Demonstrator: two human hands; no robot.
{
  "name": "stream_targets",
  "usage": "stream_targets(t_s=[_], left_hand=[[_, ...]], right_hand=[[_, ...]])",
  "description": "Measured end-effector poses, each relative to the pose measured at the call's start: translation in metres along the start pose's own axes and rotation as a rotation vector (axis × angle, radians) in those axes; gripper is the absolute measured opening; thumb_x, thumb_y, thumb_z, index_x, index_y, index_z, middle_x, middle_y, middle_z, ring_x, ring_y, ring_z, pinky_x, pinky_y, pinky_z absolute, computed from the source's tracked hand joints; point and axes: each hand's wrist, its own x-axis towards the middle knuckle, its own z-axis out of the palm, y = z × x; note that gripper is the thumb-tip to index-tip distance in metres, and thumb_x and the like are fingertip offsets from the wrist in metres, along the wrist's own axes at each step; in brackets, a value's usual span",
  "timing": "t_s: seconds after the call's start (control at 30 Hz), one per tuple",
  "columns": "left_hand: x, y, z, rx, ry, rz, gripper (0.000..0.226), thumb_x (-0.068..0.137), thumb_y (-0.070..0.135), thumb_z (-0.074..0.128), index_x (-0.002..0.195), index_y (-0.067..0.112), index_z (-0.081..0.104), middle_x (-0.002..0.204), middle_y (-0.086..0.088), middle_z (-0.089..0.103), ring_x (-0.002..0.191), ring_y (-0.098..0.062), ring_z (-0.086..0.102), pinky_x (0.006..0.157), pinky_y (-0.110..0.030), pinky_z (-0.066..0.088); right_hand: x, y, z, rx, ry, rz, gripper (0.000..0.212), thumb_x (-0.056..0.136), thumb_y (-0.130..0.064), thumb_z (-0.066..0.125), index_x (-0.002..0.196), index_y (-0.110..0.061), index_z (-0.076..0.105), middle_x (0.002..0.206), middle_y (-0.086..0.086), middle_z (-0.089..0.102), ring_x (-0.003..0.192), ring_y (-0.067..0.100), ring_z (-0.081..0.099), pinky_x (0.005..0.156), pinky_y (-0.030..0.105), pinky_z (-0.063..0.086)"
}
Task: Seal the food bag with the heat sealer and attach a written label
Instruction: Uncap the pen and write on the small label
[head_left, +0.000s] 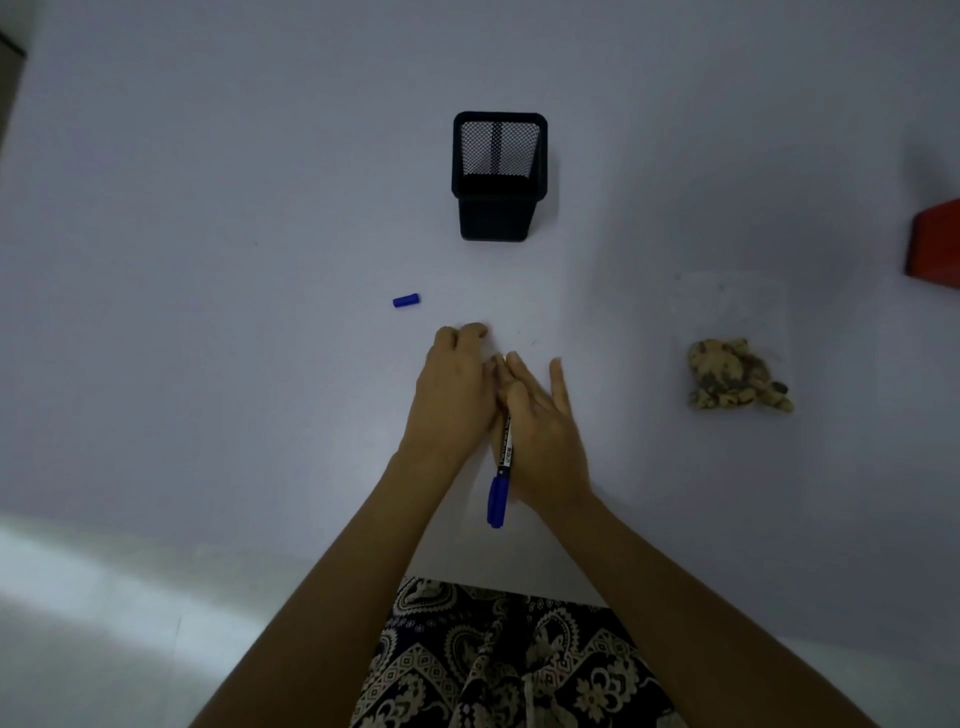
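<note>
My left hand (452, 384) rests on the white table (208, 364) with its fingers curled down; whether a pale label lies beneath them I cannot make out. My right hand (540, 415) lies next to it, fingers stretched forward, with a blue marker pen (503, 467) tucked under the thumb side, its blue end pointing back at me. The pen's blue cap (406, 300) lies loose to the left of the hands. A clear food bag (727, 312) with brown cookies (737, 374) in its lower part lies flat to the right, apart from both hands.
A black mesh pen holder (498, 176) stands upright beyond the hands. A red object (935, 244) is cut off by the right edge. My patterned clothing (498, 660) shows at the table's near edge.
</note>
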Motion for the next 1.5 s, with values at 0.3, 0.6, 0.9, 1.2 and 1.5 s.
stream_targets(t_s=[0.3, 0.6, 0.9, 1.2, 1.5], left_hand=[[0.009, 0.0, 0.006, -0.16, -0.01, -0.167, 0.032, 0.094, 0.015, 0.053, 0.126, 0.014, 0.051, 0.109, -0.008, 0.058, 0.088, -0.009, 0.052, 0.074, -0.014, 0.037], [0.008, 0.002, 0.009, -0.206, 0.072, -0.144, 0.019, 0.092, 0.011, 0.059, 0.109, 0.012, 0.066, 0.105, 0.0, 0.056, 0.081, 0.0, 0.052, 0.07, 0.009, 0.034], [0.015, 0.004, -0.003, -0.361, 0.127, -0.261, 0.025, 0.083, 0.004, 0.067, 0.106, 0.013, 0.067, 0.074, 0.007, 0.063, 0.059, 0.003, 0.058, 0.058, 0.001, 0.042], [0.02, 0.018, -0.018, -0.301, 0.166, -0.236, 0.026, 0.087, 0.003, 0.053, 0.105, 0.012, 0.068, 0.061, 0.014, 0.057, 0.051, 0.01, 0.055, 0.054, 0.002, 0.04], [0.028, 0.01, -0.015, -0.249, 0.144, -0.182, 0.023, 0.093, 0.009, 0.053, 0.113, 0.011, 0.064, 0.089, 0.001, 0.064, 0.064, -0.002, 0.054, 0.057, 0.0, 0.04]], right_hand=[[0.001, -0.001, -0.003, 0.022, -0.006, -0.001, 0.029, 0.088, -0.007, 0.064, 0.115, -0.001, 0.054, 0.126, 0.019, 0.063, 0.132, 0.026, 0.049, 0.119, 0.05, 0.02], [0.003, -0.003, -0.007, 0.052, -0.041, 0.018, 0.023, 0.086, -0.005, 0.066, 0.107, 0.0, 0.058, 0.12, 0.019, 0.066, 0.131, 0.026, 0.05, 0.121, 0.047, 0.016], [0.029, -0.019, -0.029, 0.35, -0.044, 0.292, 0.014, 0.089, -0.007, 0.064, 0.086, -0.009, 0.051, 0.073, 0.005, 0.06, 0.07, 0.02, 0.063, 0.081, 0.039, 0.056], [0.072, -0.026, -0.045, 0.515, -0.138, 0.51, 0.02, 0.095, -0.003, 0.048, 0.079, -0.011, 0.04, 0.065, -0.003, 0.049, 0.052, 0.003, 0.039, 0.045, 0.014, 0.035], [0.079, -0.016, -0.047, 0.618, -0.073, 0.651, 0.034, 0.093, -0.002, 0.056, 0.069, -0.016, 0.035, 0.061, -0.004, 0.043, 0.049, 0.004, 0.038, 0.046, 0.011, 0.038]])
